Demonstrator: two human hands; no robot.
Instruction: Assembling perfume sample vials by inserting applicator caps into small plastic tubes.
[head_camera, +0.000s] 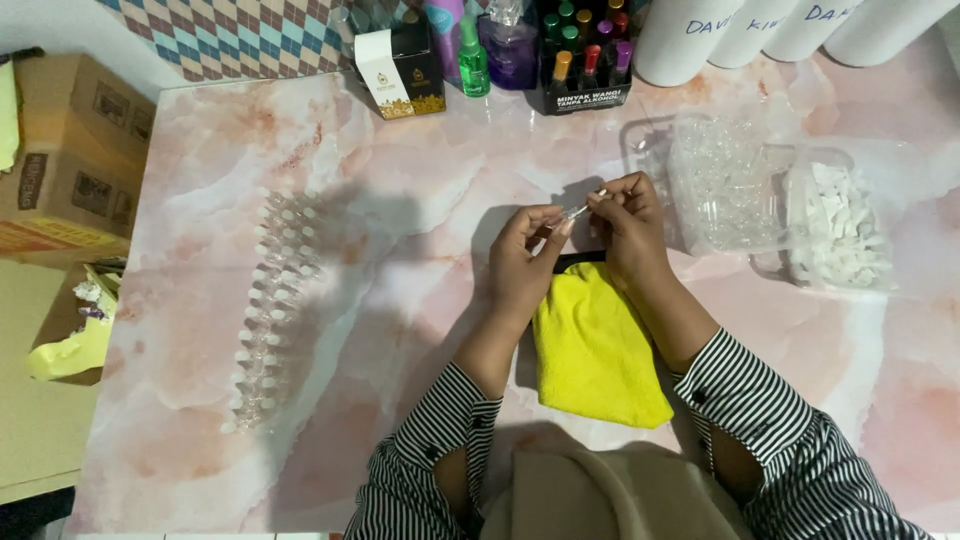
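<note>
I see both hands raised just above the yellow cloth, which lies under them, probably to catch drips or a dropped piece. My left hand pinches a small clear vial at its lower end; my right hand pinches its top, fingertips tight, as if seating a cap. Filled vials lie in rows to the left, out of the way. Tubs of clear parts and white caps sit within right-hand reach.

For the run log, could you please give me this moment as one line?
left hand: holds small clear vial | right hand: pinches vial's top end | below: yellow cloth | left: row of vials | right: clear tubs
</note>
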